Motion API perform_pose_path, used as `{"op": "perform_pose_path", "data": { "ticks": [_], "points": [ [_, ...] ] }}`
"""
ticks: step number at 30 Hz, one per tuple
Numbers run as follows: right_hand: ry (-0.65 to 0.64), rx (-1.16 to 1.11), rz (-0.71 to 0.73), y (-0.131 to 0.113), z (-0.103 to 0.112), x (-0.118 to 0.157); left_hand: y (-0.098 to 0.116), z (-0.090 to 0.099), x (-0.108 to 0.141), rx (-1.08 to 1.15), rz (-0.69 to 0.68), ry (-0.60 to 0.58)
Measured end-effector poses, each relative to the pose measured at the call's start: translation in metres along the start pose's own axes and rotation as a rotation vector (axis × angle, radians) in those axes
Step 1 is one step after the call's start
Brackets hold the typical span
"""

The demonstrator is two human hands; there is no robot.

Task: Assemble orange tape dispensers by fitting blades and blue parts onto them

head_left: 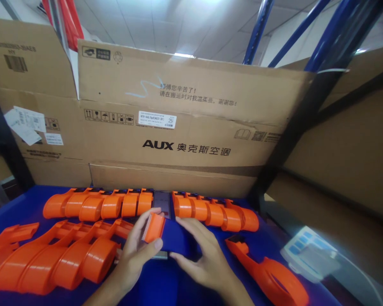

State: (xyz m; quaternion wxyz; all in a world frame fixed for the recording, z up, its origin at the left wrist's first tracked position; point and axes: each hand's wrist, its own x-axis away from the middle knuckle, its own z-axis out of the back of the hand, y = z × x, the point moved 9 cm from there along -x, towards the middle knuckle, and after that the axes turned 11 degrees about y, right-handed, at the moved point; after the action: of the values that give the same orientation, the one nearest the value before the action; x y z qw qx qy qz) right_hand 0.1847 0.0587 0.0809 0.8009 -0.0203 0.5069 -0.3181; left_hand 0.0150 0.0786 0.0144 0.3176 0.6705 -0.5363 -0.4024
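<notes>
Between my two hands is a tape dispenser [175, 235] with a dark blue body and an orange end that carries a toothed cutting edge. My left hand [136, 248] pinches the orange end, thumb on the near side and fingers behind it. Curved around the blue body, my right hand [207, 250] grips its other end. Under and behind my hands lies a dark flat rectangular thing [161, 203], partly covered. Several orange tape dispenser frames [73, 259] stand in a row left of my left hand. A single orange frame [274, 276] with a dark tip lies right of my right hand.
More orange frames line the back of the blue table surface [159, 284], in a left row [111, 206] and a right row [215, 213]. A printed cardboard sheet [121, 144] walls off the back. At the right are a clear plastic box [312, 255] and a dark rack post [293, 114].
</notes>
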Motion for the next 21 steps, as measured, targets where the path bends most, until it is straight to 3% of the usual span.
{"op": "perform_pose_path", "data": {
  "ticks": [6,14,21],
  "points": [
    [0.024,0.082,0.123,-0.008,-0.001,0.003,0.004,0.001,-0.002,-0.148,-0.064,0.052],
    [0.016,0.040,0.107,-0.007,-0.003,0.006,0.019,-0.002,0.000,-0.218,-0.088,0.078],
    [0.024,0.057,0.121,-0.002,-0.005,0.008,0.018,0.001,-0.002,-0.203,-0.062,0.116]
  ]
}}
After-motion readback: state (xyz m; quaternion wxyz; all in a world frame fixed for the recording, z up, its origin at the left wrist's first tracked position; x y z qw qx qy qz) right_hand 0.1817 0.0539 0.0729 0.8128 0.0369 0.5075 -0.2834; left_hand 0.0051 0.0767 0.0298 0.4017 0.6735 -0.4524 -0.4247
